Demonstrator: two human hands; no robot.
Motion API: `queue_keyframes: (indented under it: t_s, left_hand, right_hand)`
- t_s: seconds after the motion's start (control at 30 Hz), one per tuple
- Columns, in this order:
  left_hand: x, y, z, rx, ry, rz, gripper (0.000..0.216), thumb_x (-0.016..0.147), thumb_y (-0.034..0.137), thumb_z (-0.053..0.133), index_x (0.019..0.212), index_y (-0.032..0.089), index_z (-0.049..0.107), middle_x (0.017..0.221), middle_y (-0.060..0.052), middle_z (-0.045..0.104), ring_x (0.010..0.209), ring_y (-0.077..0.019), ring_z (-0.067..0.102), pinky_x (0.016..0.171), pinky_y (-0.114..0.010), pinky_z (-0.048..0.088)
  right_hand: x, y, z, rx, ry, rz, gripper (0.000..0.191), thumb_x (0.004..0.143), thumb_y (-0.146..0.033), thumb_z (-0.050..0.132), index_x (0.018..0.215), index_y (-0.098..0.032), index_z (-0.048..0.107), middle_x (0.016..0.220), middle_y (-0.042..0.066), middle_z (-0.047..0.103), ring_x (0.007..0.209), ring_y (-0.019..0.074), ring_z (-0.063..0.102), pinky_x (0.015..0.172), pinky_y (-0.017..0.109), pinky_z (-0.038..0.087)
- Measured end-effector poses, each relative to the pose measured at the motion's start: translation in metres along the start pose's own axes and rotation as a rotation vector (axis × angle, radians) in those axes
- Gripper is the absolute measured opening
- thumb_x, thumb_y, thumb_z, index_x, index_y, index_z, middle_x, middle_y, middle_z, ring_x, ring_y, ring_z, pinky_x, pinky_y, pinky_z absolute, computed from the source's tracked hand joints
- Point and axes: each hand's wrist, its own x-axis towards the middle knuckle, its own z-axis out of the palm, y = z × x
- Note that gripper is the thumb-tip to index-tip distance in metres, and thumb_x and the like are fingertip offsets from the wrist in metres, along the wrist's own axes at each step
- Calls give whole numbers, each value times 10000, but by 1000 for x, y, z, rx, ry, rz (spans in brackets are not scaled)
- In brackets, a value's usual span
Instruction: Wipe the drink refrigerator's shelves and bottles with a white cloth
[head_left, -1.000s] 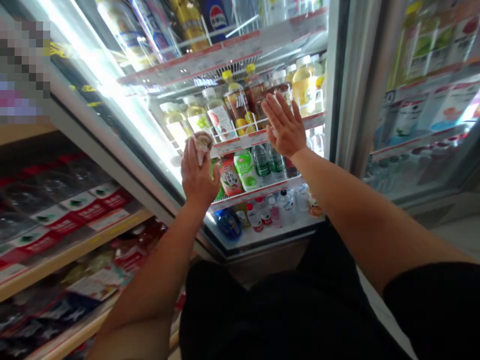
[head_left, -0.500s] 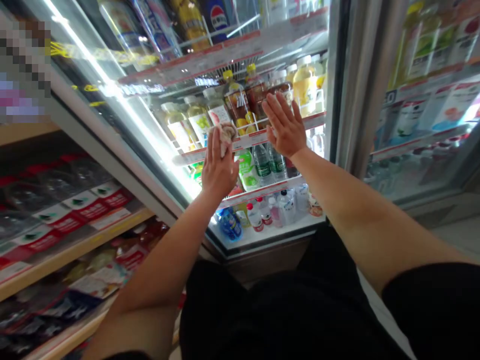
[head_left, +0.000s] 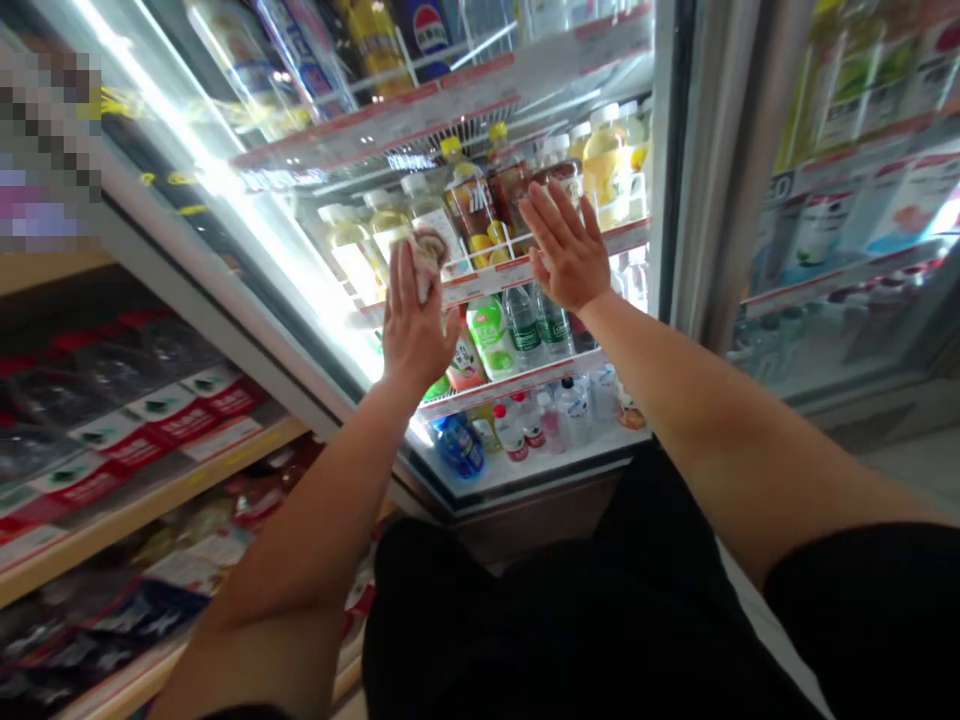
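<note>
My left hand (head_left: 417,325) presses a crumpled, light-coloured cloth (head_left: 429,262) against the glass door (head_left: 480,500) of a drinks fridge. Its fingers lie along the cloth and point upward. To the right, my right hand (head_left: 568,245) rests on the same glass with its fingers stretched out and nothing in it. Through the door, brown tea bottles (head_left: 474,205) with yellow caps show between my hands, and a green-labelled bottle (head_left: 490,335) stands on the shelf below.
Wooden shelves (head_left: 255,445) with packed bottles and bags run along the left. A metal door frame (head_left: 724,200) and a second fridge door with drinks behind it (head_left: 832,240) stand on the right. A blue bottle pack (head_left: 459,447) sits on the fridge's bottom level.
My left hand has slid left across the glass with the cloth. My right hand has stayed in nearly the same place.
</note>
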Motion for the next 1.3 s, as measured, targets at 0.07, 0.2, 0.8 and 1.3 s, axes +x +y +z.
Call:
queue_keyframes:
  t_s: [0.07, 0.2, 0.8, 1.3]
  left_hand:
    - [-4, -5, -2, 3, -38, 33, 607, 969, 368, 586, 1533, 197, 440, 1737, -78, 147, 1606, -317, 109, 1319, -553, 225]
    - [-3, -36, -12, 11, 74, -87, 611, 999, 435, 540, 1548, 186, 436, 1746, -26, 105, 1606, -340, 53, 1333, -565, 145]
    - [-80, -14, 2, -13, -96, 30, 551, 964, 284, 565, 1493, 142, 506, 1715, -157, 198, 1589, -356, 157, 1294, -546, 267]
    - [-77, -22, 5, -131, -14, -29, 495, 983, 215, 479, 1474, 180, 538, 1680, -108, 329, 1578, -301, 245, 1290, -480, 295]
  right_hand:
    - [0, -1, -1, 7, 7, -1, 651, 991, -292, 349, 1640, -296, 307, 1675, -3, 382, 1600, 284, 219, 1314, 621, 113]
    - [0, 0, 0, -23, 5, -1, 642, 984, -275, 360, 1625, -260, 349, 1685, 12, 362, 1600, 277, 217, 1321, 591, 128]
    - [-1, 3, 4, -89, 43, -35, 642, 970, -277, 356, 1605, -192, 388, 1676, 75, 380, 1585, 299, 267, 1305, 603, 147]
    - [41, -85, 0, -37, -166, -385, 677, 990, -317, 367, 1655, -352, 244, 1656, -39, 420, 1563, 305, 322, 1291, 589, 208]
